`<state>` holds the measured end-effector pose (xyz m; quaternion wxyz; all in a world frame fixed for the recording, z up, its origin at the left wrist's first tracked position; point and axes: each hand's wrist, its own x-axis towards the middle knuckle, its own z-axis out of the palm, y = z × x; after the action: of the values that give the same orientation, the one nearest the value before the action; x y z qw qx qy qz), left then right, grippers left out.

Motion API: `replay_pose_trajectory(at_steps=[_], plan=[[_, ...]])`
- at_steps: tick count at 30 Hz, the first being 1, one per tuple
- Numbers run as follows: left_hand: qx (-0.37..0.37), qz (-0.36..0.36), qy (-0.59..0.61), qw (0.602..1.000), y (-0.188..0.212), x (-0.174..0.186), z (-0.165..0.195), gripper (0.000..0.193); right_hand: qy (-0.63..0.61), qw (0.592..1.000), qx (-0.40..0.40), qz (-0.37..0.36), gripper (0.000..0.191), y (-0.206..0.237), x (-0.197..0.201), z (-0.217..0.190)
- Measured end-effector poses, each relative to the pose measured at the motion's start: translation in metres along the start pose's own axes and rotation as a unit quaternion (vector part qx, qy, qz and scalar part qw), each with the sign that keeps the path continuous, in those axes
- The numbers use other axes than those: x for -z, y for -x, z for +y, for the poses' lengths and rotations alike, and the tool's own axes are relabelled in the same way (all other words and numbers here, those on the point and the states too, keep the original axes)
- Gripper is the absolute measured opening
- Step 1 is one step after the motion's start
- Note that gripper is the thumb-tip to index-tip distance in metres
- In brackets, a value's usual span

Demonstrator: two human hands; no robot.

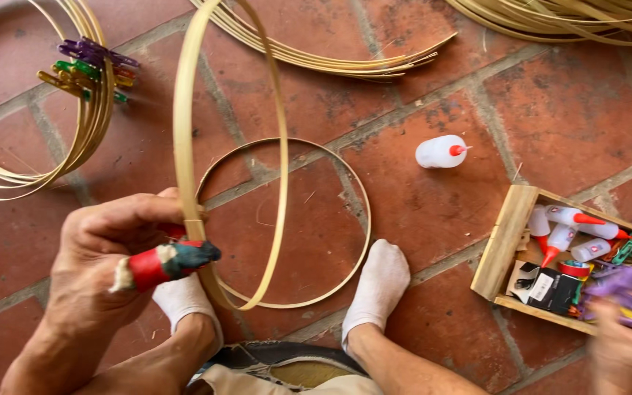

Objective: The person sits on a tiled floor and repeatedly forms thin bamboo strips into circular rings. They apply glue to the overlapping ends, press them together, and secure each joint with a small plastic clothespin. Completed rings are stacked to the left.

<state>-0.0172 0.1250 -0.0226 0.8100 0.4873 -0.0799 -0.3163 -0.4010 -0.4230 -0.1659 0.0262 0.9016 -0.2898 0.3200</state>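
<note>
**Holding a bamboo hoop at its joint while I reach for clips**

I sit on a red brick floor (565, 110), looking down past my two white-socked feet (378, 281). My left hand (107, 256) is closed around a thin bamboo hoop (184, 139), pinching it where the strip's ends overlap. The hoop stands upright and rises away from me toward the top of the view. The same hand also holds a short tool with a red and dark taped handle (166, 262), lying across my fingers and touching the hoop's lower edge.

My right hand (627, 351) is at the bottom right, blurred by motion, over the near end of a small wooden box (502, 245). I cannot tell whether it is open or closed. The box holds small white glue bottles with red tips (568, 227), a heap of coloured clips (627, 285) in purple and green, and a dark packet. Another glue bottle (440, 151) lies on its side on the bricks, well apart from the box.

A second hoop (363, 219) lies flat between my feet. At the upper left is a bundle of hoops (85, 124) fastened with coloured clips, and more loose strips (345, 62) lie along the top.

I judge that I am at the joining step. The next move calls for keeping the overlap steady in my left hand while the right brings something from the box to the joint.
</note>
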Motion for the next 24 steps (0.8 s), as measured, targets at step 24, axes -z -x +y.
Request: replay_pose_trajectory(at_steps=[24], plan=[[-0.078, -0.014, -0.216, 0.973, -0.031, -0.005, 0.010, 0.031, -0.241, 0.900, -0.293, -0.215, 0.081, 0.042, -0.155, -0.225]])
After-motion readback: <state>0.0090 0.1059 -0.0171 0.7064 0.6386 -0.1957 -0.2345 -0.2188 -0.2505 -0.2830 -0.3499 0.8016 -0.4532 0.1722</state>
